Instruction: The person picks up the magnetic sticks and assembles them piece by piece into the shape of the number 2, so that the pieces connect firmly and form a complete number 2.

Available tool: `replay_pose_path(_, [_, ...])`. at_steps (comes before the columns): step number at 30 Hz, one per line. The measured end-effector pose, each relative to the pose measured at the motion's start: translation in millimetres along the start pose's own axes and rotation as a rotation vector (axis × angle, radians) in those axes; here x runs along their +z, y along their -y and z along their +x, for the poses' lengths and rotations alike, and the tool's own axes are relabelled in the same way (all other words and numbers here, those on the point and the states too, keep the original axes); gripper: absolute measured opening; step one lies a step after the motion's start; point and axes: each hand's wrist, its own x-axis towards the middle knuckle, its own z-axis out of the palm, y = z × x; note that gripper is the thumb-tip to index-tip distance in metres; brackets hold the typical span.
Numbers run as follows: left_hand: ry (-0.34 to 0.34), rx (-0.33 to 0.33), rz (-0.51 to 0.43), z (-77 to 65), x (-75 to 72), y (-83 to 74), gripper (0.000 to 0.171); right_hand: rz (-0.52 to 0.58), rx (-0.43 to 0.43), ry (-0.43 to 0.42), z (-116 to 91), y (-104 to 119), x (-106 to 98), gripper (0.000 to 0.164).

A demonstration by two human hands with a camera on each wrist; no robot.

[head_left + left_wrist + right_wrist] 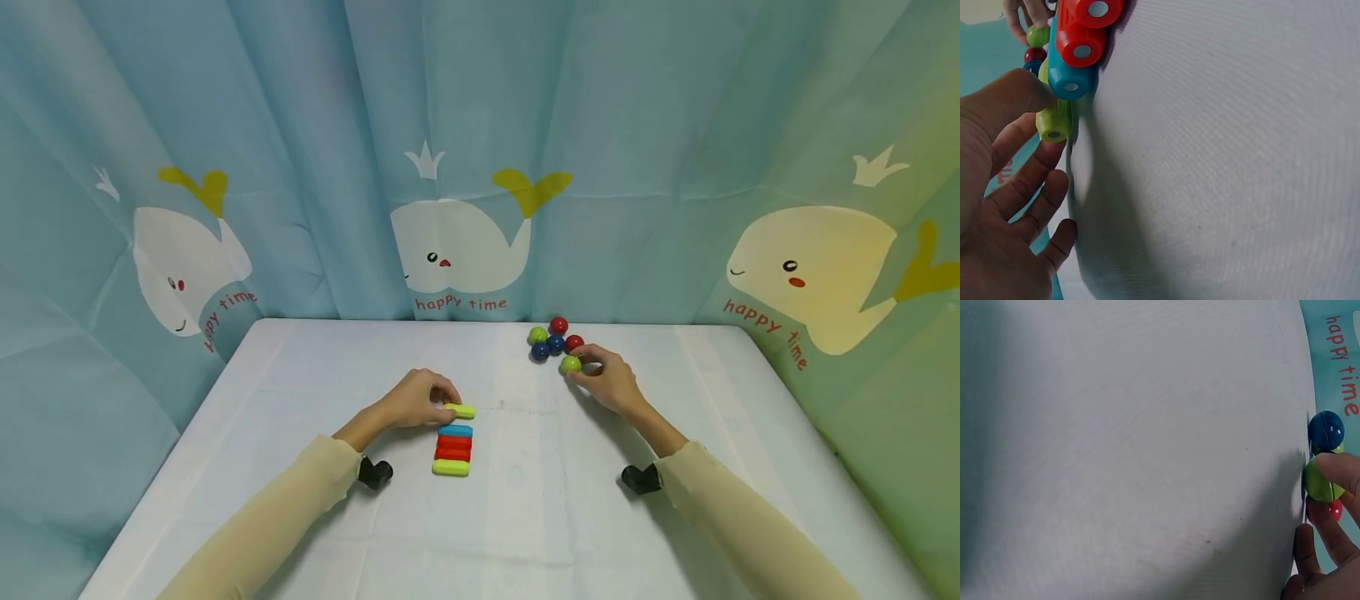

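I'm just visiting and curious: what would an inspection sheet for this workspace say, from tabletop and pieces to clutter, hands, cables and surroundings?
Surface: white tabletop, faint creases, a few small dark specks.
Job's things: blue bar, two red bars and near lime bar lined up; two red balls, two blue balls and loose lime ball clustered toward the far edge.
Clutter: nothing seen.
Hands: left hand pinches held lime bar; right hand pinches held lime ball; black device on each wrist.
Cables: nothing seen.
Surroundings: blue-green curtain printed with whales and "happy time".
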Motion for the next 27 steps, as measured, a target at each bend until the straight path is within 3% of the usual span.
replay_pose_path(10, [-0.038,-0.037,-0.057,5.2,-3.9,-2.6,0.01,0.005,-0.052,0.048,-3,-2,-2,0.038])
replay_pose_path(19, [-0.056,-0.009,-0.061,14.1,-11.5,-11.8,0.011,-0.006,-0.167,0.07,-6,1,0,0.037])
replay_pose_path(27, [-0.065,-0.026,-0.046,24.1,-14.5,-20.2,0.011,0.003,-0.177,0.073,-7,7,4,0.03])
